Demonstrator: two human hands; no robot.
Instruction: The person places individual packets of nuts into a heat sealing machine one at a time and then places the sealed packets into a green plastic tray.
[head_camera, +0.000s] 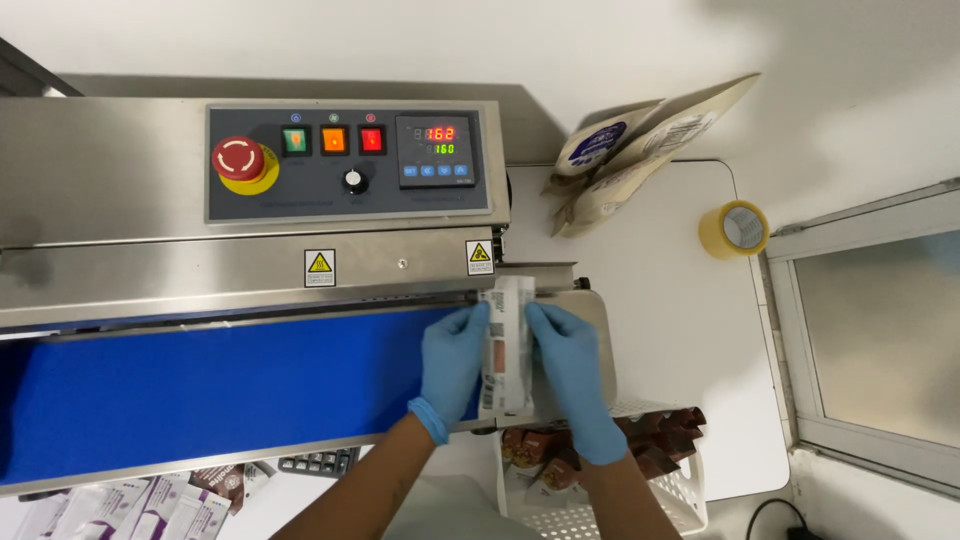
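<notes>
Two gloved hands at work, the left hand (452, 362) and the right hand (572, 375), with one white pouch (507, 345) between them. One sealing machine (250, 270), carrying one red stop button (238, 157), three square switches (334, 140), one black knob (353, 180) and two yellow warning stickers (479, 257). One tape roll (734, 229) and one white basket (655, 495).
</notes>
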